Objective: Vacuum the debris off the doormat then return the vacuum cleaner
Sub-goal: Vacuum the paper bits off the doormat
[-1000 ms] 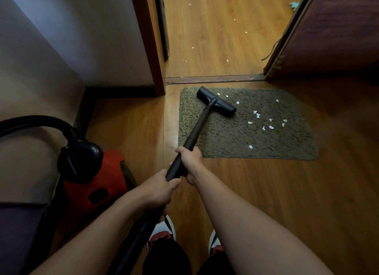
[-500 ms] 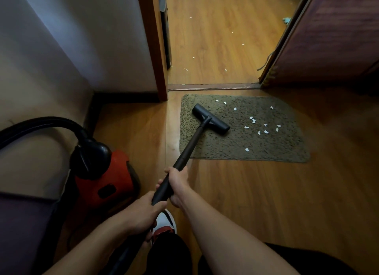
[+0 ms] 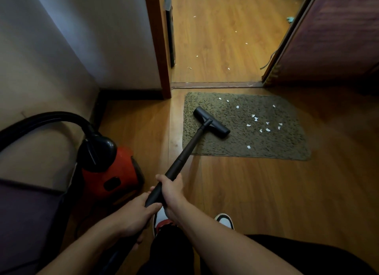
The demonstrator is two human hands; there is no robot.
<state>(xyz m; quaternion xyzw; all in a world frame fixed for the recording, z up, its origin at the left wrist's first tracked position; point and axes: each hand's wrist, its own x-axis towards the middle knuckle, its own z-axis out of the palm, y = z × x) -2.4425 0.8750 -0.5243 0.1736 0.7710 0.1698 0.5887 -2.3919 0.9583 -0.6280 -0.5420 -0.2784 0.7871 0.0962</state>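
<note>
Black wand (image 3: 185, 151) in both hands, nozzle (image 3: 211, 123) on doormat (image 3: 266, 147)

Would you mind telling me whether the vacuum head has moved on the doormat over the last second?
Yes: the vacuum head has slid back from the doormat's far edge.

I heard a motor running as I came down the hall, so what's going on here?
A person is vacuuming a doormat by a doorway. Both hands grip the black wand: the right hand higher up, the left hand below it. The floor head rests on the left part of the mat, while white scraps lie scattered to its right, not yet picked up. The red vacuum cleaner sits on the floor to the person's left, and more bits lie on the floor beyond the doorway.
</note>
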